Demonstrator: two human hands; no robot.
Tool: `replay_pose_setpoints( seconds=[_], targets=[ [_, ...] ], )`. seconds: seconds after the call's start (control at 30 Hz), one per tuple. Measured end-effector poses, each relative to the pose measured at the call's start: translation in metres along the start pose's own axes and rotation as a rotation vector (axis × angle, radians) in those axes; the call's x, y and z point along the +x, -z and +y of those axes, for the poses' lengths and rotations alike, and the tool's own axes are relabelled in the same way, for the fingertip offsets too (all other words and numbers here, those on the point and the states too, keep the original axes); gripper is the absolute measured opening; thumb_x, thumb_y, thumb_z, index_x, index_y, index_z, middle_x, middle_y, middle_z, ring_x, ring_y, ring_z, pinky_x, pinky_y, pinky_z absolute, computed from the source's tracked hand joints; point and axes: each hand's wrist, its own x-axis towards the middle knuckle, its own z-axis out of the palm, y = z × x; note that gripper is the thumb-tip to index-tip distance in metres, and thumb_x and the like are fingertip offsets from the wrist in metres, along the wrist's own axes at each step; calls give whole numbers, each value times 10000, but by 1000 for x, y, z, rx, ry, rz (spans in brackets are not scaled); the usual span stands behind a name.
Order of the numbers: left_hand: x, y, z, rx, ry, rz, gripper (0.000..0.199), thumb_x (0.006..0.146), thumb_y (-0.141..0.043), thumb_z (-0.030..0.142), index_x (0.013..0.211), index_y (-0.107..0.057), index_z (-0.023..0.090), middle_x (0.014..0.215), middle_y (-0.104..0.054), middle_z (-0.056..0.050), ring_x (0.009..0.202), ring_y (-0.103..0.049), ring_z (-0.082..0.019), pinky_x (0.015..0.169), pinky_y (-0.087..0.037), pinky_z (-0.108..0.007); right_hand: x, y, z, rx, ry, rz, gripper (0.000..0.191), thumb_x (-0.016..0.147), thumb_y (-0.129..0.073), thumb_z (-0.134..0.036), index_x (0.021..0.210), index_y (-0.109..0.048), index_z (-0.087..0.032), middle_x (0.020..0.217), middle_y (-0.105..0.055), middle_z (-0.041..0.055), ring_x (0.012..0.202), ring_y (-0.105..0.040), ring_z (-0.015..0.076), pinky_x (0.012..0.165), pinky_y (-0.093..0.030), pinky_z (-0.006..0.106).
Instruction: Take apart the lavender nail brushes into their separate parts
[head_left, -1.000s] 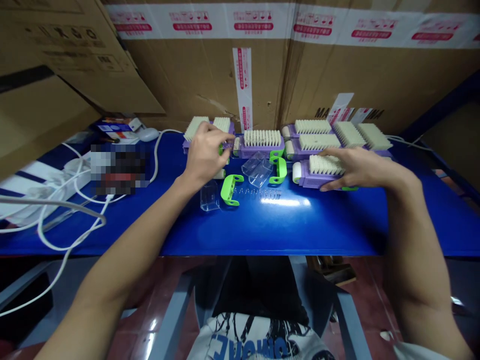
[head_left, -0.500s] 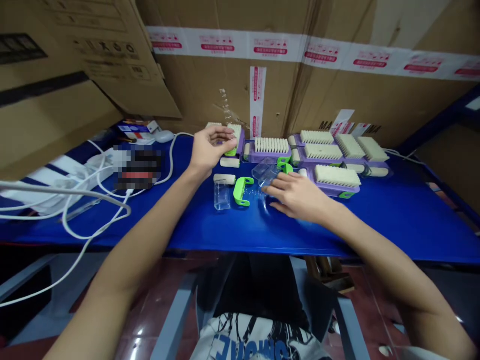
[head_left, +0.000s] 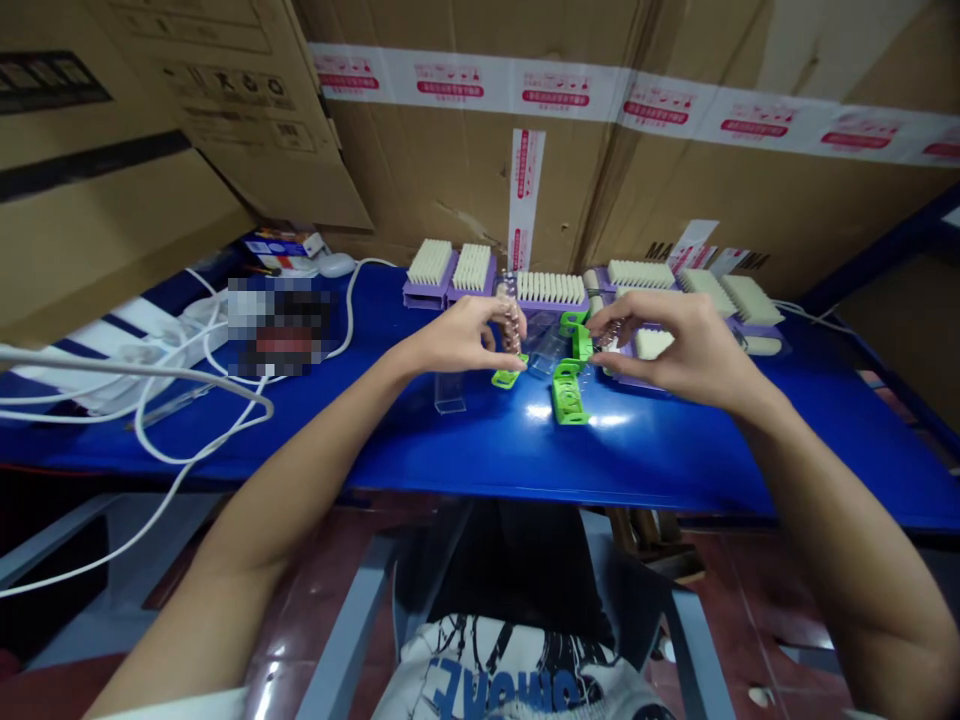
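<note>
My left hand (head_left: 466,338) is curled round a clear bumpy piece (head_left: 508,292) standing roughly upright. Just below its fingertips is a small green part (head_left: 510,374). My right hand (head_left: 679,345) has thumb and fingers closed on the edge of a green bracket (head_left: 581,342); a clear bumpy piece shows partly within that hand. A second green bracket (head_left: 570,394) lies on the blue table in front, touching or very near the first. Between the hands are clear plastic pieces (head_left: 547,350), and a clear plastic sleeve (head_left: 450,394) lies below my left wrist.
Purple-based blocks with cream bristles (head_left: 551,289) line the back of the blue table (head_left: 480,460), against a taped cardboard wall (head_left: 450,150). At the left are white cables (head_left: 187,385), a power strip (head_left: 97,385) and a pixelated item. Chair arms stand below the front edge.
My left hand has come down and right, now round a clear bumpy piece. My right hand has lifted and moved right, onto a green bracket. The green parts have shifted, and the view has moved slightly.
</note>
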Motion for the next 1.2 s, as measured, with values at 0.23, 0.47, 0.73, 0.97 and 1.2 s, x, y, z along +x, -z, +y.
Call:
replay_pose_setpoints(
  seconds=[0.23,0.47,0.73,0.97,1.2],
  targets=[
    [1,-25,-3,182,-55,-51,535,726,-1038,586,839,-671,213,730,-712,8,650,-692,-186,615,-507,-308,11,-32,6,165,-16,75,273,931,-882,-419,1095,-783,-224,1047,-818,55,804,-743,190,724,-635,365],
    [2,-27,-12,147,-41,-176,417,780,-1029,465,888,-721,206,806,-782,-14,691,-740,-198,674,-562,-316,1,-43,7,379,-76,99,379,913,-912,-515,1134,-775,-240,1112,-796,59,982,-777,217,805,-689,363],
    [-1,-5,-9,100,-10,-212,267,828,-939,327,1014,-800,195,983,-849,-66,788,-790,-205,733,-631,-322,-17,-41,13,450,-98,82,670,915,-928,-467,1476,-622,-263,1113,-772,52,1073,-781,233,872,-684,371],
    [3,23,-24,6,63,192,393,783,-930,362,1088,-777,166,998,-830,-103,901,-808,-243,874,-691,-406,-19,-22,46,192,-178,125,424,1085,-635,-641,1230,-778,-269,1146,-836,85,1057,-795,258,861,-623,401],
    [-2,66,-49,75,126,609,403,744,-836,261,1133,-750,207,988,-783,-53,951,-770,-245,955,-667,-413,24,-36,70,-161,-69,-7,215,1008,-635,-328,1068,-808,-214,1039,-830,102,901,-753,268,776,-558,409]
  ],
)
